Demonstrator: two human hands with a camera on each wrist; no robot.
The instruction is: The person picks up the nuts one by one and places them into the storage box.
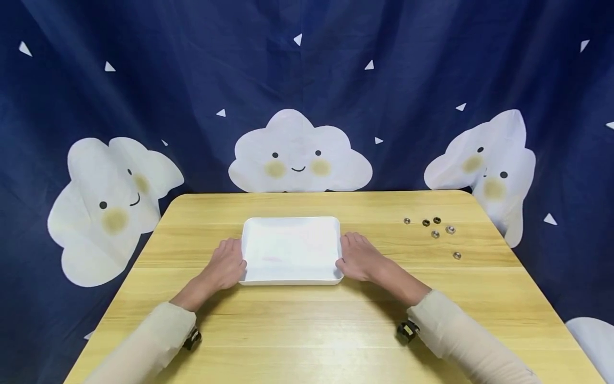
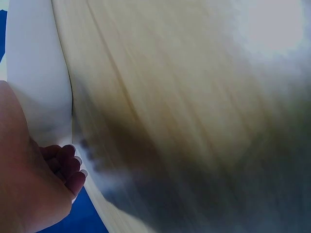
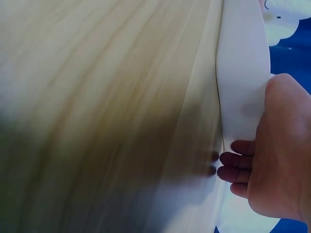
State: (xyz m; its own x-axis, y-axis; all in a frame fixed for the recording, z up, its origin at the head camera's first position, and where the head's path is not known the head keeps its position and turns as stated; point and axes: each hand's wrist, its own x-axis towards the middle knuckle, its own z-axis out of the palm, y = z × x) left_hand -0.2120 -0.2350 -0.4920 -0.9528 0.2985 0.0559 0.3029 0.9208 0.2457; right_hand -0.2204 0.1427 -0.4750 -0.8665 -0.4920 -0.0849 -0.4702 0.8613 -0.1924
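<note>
We grasp the white tray [image 1: 291, 249] at both short ends: it lies at three o'clock from our left hand [image 1: 229, 265], nine o'clock from our right hand [image 1: 358, 258], fingers curled round each side. Toward twelve, a narrow strip of table [image 1: 292, 330] meets the far edge; toward six, wider wood extends. Six nuts [image 1: 435, 234] lie between two and three o'clock from our right hand.

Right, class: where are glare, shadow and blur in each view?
Head view: pale shine on the near tabletop, white tray nearly washed out; left wrist view: white glare upper right, dark shadow below; right wrist view: blurred tabletop grain, shadow beside the fingers.
</note>
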